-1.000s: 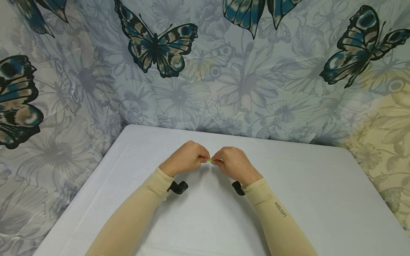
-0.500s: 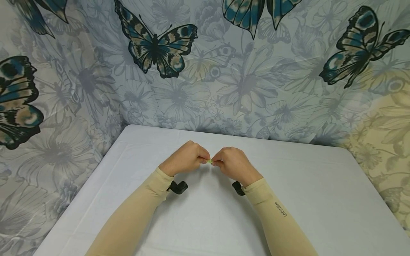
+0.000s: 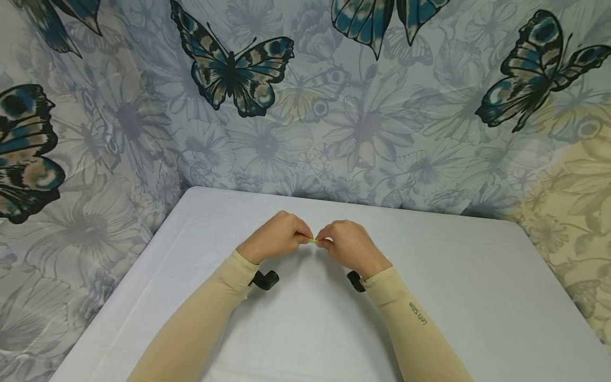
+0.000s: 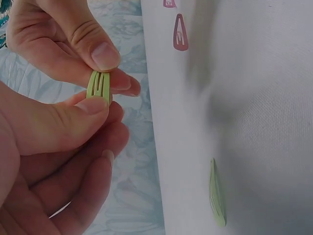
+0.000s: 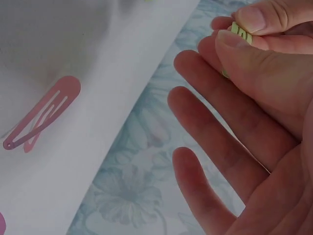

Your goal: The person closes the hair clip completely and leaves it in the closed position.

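Note:
Over the white table, a small green snap hair clip [image 3: 312, 241] is stretched between both hands. My left hand [image 3: 279, 235] pinches one end between thumb and forefinger, and my right hand [image 3: 350, 245] pinches the other. Up close in the left wrist view, the slotted body of the green clip [image 4: 99, 84] shows between the two thumbs, its ends covered by fingers. In the right wrist view, a short stretch of the clip [image 5: 241, 33] shows by the thumbs. The other fingers of the right hand [image 5: 244, 107] are spread, away from the clip.
On the white surface in the left wrist view lie a green hair clip [image 4: 216, 193] and a pink one [image 4: 180, 33], with part of another pink clip [image 4: 169, 3] at the top edge. The right wrist view shows a larger pink clip [image 5: 44, 113]. A butterfly-print cloth [image 3: 267, 143] hangs behind the table [image 3: 477, 281].

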Tool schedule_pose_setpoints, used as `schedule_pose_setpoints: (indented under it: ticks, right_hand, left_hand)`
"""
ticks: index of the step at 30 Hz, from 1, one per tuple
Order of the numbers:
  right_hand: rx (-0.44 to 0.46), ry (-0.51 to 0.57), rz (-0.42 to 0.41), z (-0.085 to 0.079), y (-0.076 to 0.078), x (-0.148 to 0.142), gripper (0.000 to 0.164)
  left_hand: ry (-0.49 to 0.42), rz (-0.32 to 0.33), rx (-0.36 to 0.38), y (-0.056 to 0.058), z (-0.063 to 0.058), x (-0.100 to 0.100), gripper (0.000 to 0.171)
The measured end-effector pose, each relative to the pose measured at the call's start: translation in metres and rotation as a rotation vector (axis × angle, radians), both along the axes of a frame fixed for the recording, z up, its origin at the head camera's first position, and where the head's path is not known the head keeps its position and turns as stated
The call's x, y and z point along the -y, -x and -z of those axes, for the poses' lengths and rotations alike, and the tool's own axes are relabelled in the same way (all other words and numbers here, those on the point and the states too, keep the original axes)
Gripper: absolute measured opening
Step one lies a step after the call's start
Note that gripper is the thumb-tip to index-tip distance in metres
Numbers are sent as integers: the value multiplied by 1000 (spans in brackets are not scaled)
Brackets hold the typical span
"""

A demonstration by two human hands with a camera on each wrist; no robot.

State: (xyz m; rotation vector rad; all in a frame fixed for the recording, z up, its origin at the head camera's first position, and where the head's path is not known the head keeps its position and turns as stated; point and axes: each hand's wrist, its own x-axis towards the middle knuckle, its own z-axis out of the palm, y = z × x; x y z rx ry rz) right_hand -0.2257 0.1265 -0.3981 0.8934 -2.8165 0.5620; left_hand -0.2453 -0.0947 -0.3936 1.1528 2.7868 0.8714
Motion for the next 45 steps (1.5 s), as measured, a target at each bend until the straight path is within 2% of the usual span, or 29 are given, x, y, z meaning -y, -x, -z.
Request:
schedule_pose_setpoints:
  ticks: [6,17,26,31,39,45]
  right_hand:
    - [71,10,40,-2,0,1,12]
    - [57,4,50,-1,1,2,7]
    - [37,-1,30,6,3,3,8]
    - [54,-17,54,8,5,3,9]
    - [113,-46,80,7,7,0,13]
    - [157,-39,115,9,6,-7,13]
  left_hand:
    - [1,-38,32,0,1,0,17]
    - [25,-66,52,1,1,-3,14]
    - [28,-88,45,0,2,-4,11]
    - [26,-82,33,3,9,-6,10]
    - [65,-112,80,10,24,-6,9]
    - [99,-92,90,13,36,-10,7]
